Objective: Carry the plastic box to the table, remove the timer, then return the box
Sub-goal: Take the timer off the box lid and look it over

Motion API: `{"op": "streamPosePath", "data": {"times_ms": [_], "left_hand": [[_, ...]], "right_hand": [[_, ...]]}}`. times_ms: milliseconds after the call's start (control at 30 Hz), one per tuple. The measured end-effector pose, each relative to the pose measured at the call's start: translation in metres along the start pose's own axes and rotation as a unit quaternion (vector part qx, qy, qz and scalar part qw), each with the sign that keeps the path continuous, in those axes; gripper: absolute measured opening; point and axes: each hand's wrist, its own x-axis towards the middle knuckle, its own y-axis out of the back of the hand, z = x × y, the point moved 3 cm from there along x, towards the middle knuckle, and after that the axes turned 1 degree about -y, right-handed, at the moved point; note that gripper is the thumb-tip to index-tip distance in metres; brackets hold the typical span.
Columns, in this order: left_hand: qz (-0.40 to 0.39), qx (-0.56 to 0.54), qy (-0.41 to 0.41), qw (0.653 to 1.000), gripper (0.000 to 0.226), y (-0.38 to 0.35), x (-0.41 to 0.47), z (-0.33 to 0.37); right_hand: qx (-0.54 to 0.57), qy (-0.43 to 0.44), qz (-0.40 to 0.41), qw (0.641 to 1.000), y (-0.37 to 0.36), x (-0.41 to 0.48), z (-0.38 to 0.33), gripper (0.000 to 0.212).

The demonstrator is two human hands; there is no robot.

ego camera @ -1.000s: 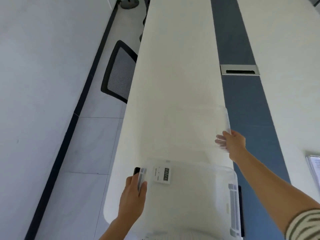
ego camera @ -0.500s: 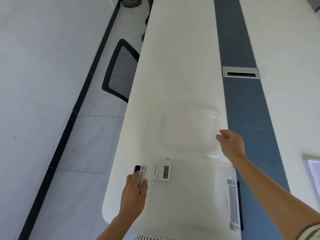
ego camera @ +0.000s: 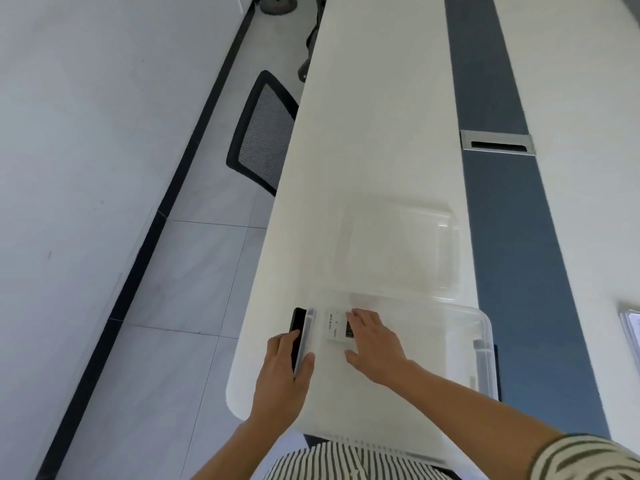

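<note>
A clear plastic box [ego camera: 450, 344] stands open on the near end of the long white table [ego camera: 374, 116]. Its clear lid [ego camera: 394, 247] lies flat on the table just beyond it. A small white timer [ego camera: 335, 328] lies inside the box at its far left corner. My left hand [ego camera: 285, 379] grips the box's left side at the black latch. My right hand [ego camera: 375, 342] is inside the box, fingers spread, fingertips resting on the timer's right part and covering its display.
A black mesh chair [ego camera: 261, 133] is tucked against the table's left side. A blue strip [ego camera: 502, 220] with a metal cable slot [ego camera: 497, 142] runs along the table's right. A flat framed item [ego camera: 632, 330] shows at the right edge. Tiled floor and a white wall lie to the left.
My right hand has let go of the lid, which now lies flat on the table, and has moved back and left into the box onto the timer. The left hand has stayed put.
</note>
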Motion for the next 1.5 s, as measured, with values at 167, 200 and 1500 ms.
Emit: {"op": "streamPosePath", "data": {"times_ms": [167,200,1500], "left_hand": [[-0.024,0.003,-0.005,1.0,0.04,0.006,-0.016,-0.014],[-0.027,0.001,-0.007,1.0,0.039,0.007,-0.016,-0.015],[-0.15,-0.329,-0.097,0.927,0.019,0.08,-0.06,0.092]], "right_hand": [[-0.072,-0.046,0.026,0.996,-0.018,0.011,0.003,0.076],[-0.073,-0.057,0.025,0.995,-0.017,0.012,0.004,0.075],[0.534,0.016,0.186,0.824,0.096,-0.162,-0.059,0.01]]}}
